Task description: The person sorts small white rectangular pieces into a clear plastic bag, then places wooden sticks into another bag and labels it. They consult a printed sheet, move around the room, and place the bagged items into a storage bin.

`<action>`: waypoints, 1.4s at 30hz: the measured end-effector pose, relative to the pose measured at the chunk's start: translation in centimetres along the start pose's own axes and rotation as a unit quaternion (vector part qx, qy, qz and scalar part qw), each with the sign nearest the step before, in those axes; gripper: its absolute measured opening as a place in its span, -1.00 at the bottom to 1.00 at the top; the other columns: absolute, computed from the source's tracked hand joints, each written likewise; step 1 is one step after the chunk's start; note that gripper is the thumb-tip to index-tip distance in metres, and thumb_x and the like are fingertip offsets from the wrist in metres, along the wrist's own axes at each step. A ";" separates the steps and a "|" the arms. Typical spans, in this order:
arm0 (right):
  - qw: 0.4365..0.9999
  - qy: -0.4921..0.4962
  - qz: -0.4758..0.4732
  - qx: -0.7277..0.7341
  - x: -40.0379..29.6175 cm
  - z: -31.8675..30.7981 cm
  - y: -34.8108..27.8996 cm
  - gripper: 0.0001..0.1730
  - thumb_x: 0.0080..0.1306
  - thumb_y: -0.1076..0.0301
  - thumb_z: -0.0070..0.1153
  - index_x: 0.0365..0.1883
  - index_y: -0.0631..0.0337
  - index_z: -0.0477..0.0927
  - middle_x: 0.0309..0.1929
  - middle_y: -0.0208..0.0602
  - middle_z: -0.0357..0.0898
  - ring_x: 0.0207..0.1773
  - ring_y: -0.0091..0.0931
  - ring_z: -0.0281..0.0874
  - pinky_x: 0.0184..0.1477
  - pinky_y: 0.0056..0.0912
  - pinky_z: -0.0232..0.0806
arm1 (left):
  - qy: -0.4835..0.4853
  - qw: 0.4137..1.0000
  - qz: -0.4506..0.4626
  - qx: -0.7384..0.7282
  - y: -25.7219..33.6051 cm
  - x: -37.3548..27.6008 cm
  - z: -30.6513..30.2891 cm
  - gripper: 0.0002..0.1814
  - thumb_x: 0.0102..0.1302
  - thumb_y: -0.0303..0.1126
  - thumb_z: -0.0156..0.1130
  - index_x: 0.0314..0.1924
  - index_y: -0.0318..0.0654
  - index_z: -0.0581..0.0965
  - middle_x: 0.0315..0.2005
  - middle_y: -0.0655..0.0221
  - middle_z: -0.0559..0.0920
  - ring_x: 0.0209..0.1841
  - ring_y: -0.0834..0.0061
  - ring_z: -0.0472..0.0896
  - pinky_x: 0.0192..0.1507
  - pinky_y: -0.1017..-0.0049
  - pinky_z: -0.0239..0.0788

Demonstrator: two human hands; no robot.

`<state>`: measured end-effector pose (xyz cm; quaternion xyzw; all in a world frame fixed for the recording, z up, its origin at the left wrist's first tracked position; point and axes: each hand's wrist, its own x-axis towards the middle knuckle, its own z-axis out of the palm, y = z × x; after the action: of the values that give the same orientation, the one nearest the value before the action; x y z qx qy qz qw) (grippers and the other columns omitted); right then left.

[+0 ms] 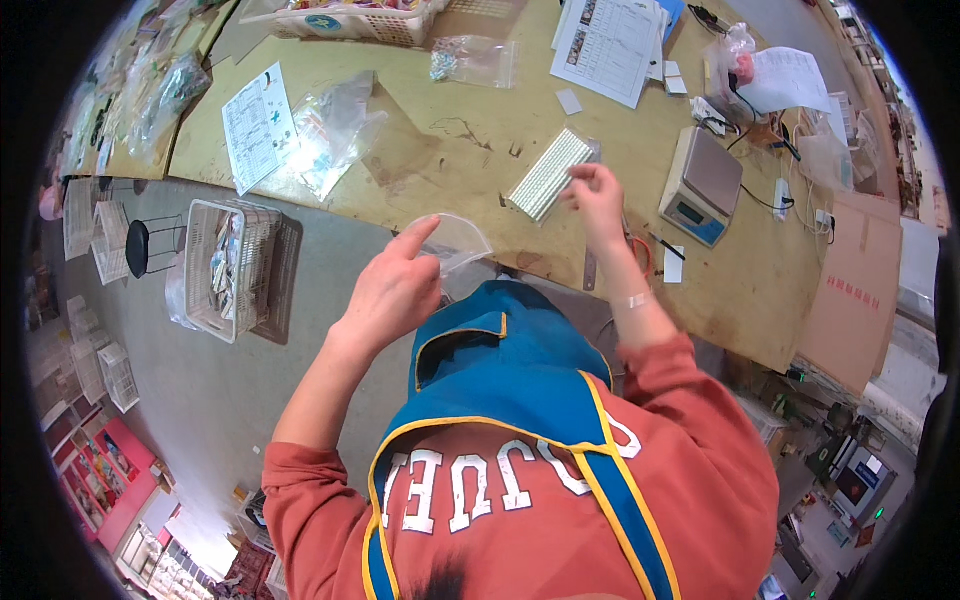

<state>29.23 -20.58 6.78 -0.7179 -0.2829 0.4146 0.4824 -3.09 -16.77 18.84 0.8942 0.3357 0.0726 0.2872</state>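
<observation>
My left hand (401,281) holds a clear plastic bag (461,240) at the table's near edge, the index finger stretched along its rim. My right hand (598,196) hovers over or touches the right edge of a clear pack of white rods or strips (551,174), lying slantwise on the table; whether the fingers grip anything is not plain. Beneath my right wrist lie orange-handled scissors (642,253), partly hidden, with a metal ruler (590,270) and a black pen (667,246) nearby. A small white card (673,265) lies beside the pen.
A digital scale (701,184) stands to the right, near cables. Printed sheets (609,49) and a bag of small pieces (472,61) lie farther back. At left are another sheet (260,127), plastic bags (330,135) and a floor crate (234,270). A basket (352,26) stands at the back.
</observation>
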 end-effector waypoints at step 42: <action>0.931 0.101 -0.335 0.106 -2.4 -1.9 -11.9 -0.93 0.46 0.57 0.00 -0.14 0.26 0.39 -0.08 -0.04 0.68 0.00 -0.47 0.67 0.13 -0.43 0.49 | -0.039 0.994 0.075 0.064 -4.2 4.9 0.8 -0.96 0.04 -0.61 0.22 -0.47 -0.34 0.59 0.34 0.07 0.46 0.30 0.07 0.49 0.32 0.19 0.34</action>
<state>29.61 -18.91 18.96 -0.5639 -0.4117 0.1819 0.6925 -1.42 -11.41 15.50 0.9355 0.2601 0.0377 0.2360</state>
